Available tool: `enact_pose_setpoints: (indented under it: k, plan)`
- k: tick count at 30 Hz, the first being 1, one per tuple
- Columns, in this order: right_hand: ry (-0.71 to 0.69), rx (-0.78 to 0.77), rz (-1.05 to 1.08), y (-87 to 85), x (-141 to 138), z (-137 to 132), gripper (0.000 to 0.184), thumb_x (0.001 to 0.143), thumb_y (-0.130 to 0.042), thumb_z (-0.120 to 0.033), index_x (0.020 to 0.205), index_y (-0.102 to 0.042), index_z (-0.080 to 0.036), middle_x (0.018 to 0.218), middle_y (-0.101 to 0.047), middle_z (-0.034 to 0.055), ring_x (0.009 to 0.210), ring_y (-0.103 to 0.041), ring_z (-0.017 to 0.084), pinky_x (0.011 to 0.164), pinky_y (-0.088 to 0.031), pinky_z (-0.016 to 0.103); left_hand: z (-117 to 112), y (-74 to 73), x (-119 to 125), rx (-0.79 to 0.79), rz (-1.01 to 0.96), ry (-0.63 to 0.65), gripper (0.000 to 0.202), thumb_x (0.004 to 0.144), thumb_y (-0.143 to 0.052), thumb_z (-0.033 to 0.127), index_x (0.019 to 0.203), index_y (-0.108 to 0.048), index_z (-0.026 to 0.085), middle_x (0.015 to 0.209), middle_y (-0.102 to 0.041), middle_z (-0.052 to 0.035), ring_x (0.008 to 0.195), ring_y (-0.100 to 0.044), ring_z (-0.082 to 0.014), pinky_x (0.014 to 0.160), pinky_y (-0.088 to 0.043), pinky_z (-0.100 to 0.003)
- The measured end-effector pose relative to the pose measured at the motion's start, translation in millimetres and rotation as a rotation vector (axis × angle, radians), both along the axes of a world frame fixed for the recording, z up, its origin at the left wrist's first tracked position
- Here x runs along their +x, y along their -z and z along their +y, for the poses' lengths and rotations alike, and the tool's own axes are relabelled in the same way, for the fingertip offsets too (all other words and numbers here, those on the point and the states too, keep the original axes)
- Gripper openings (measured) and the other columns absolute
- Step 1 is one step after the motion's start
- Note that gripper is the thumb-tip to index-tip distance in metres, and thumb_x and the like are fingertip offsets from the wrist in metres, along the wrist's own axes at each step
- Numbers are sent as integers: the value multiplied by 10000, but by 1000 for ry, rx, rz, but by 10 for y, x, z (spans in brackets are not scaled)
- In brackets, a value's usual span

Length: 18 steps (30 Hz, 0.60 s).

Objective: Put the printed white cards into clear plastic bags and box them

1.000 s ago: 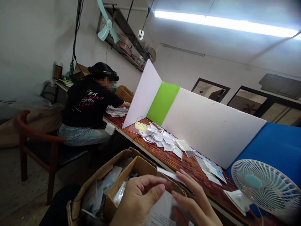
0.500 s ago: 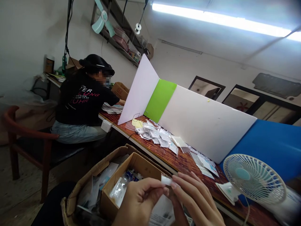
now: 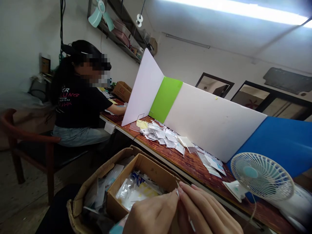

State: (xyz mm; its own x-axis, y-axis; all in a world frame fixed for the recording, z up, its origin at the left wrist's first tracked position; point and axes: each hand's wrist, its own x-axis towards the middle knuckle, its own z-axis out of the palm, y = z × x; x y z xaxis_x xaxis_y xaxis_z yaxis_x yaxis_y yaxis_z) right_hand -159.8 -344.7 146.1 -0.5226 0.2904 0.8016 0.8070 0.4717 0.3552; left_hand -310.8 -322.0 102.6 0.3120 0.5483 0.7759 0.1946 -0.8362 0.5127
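The head view is taken up most by a row of upright partition boards, with a broad white panel [image 3: 207, 117] between a blue panel [image 3: 275, 146] and a green panel [image 3: 167, 99], and a pale side panel [image 3: 143, 86] angled toward the viewer. They stand along a reddish-brown wooden table [image 3: 170, 156], which slants down to the right. Beyond the side panel a co-worker [image 3: 78, 104] in a black printed shirt sits with one arm stretched over the table, on a wooden chair [image 3: 49, 159] with a dark seat. Near the viewer, below the table edge, is a large cardboard carton [image 3: 84, 191]; a smaller cardboard box [image 3: 156, 169] stands inside it, with clear plastic and white and yellow bits in it. A white desk fan [image 3: 262, 175] stands on the table at the right. The person's left hand [image 3: 152, 211] and right hand [image 3: 207, 208] are together at the near side of the smaller box, fingertips meeting. On the table lie a loose heap of white packets [image 3: 165, 136] and, nearer the fan, some flat packets [image 3: 212, 162]. Smallest is a thin pale piece [image 3: 177, 193], pinched between the fingertips of both hands; the fingers hide most of it, so its full shape cannot be told.
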Motion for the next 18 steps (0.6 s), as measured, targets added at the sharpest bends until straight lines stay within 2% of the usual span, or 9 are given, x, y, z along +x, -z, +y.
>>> enact_pose_setpoints:
  k: [2, 4, 6, 9, 11, 12, 14, 16, 18]
  plan:
    - [6, -14, -6, 22, -12, -6, 190, 781, -579, -169, 935, -686, -140, 909, -741, 92, 734, -715, 219, 623, -601, 282, 19, 7, 37, 95, 3, -80, 373, 868, -413, 162, 1200, -580, 132, 864, -741, -146, 718, -708, -240, 616, -522, -253]
    - [-14, -42, 12, 22, -53, -4, 177, 764, -585, -147, 903, -693, -125, 868, -746, 109, 684, -717, 208, 594, -598, 248, 32, -1, 66, 80, 54, -102, 340, 853, -416, 136, 1114, -632, 100, 757, -736, -147, 638, -697, -248, 542, -507, -266]
    - [-27, -94, 116, 30, -107, 18, 148, 737, -599, -123, 847, -696, -142, 804, -750, 92, 634, -713, 190, 578, -590, 221, 38, -4, 73, -35, 120, -56, 321, 846, -413, 125, 1040, -667, 91, 731, -728, -150, 627, -690, -255, 518, -497, -275]
    - [-57, -361, 503, 137, -116, 119, 99, 746, -585, -138, 733, -677, -173, 697, -730, 47, 577, -689, 159, 533, -568, 200, 56, 68, 26, -314, 35, 14, 314, 856, -438, 165, 1060, -675, 183, 847, -739, -120, 736, -695, -244, 633, -515, -265]
    - [-90, -572, 889, 303, -16, 246, 116, 779, -578, -196, 698, -657, -176, 627, -697, 21, 535, -661, 147, 498, -551, 204, 95, 186, -49, -546, -112, 8, 271, 839, -519, 239, 1054, -683, 248, 910, -742, -86, 818, -688, -235, 736, -508, -251]
    - [-96, -627, 1085, 413, 64, 323, 138, 796, -575, -239, 701, -652, -176, 613, -687, 13, 529, -654, 147, 495, -549, 214, 126, 260, -101, -675, -193, -8, 253, 820, -560, 276, 1035, -691, 252, 916, -743, -79, 836, -684, -234, 754, -505, -247]
    - [-102, -600, 1353, 673, 249, 476, 186, 809, -571, -319, 712, -638, -175, 680, -702, 17, 632, -685, 177, 617, -580, 289, 200, 417, -229, -943, -353, -28, 272, 779, -618, 331, 1015, -688, 213, 886, -746, -84, 809, -684, -233, 711, -518, -251]
    - [-61, -567, 1367, 953, 401, 592, 235, 839, -520, -366, 772, -649, -181, 770, -717, 29, 741, -694, 192, 720, -571, 332, 276, 556, -375, -1170, -547, -28, 304, 750, -650, 348, 993, -667, 166, 854, -743, -89, 730, -682, -220, 626, -526, -257]
    - [-27, -639, 1283, 1209, 471, 641, 186, 755, -631, -369, 739, -680, -190, 752, -723, 30, 731, -689, 210, 708, -567, 326, 330, 655, -504, -1297, -725, -26, 315, 717, -685, 341, 957, -650, 139, 841, -738, -89, 671, -671, -203, 585, -524, -264]
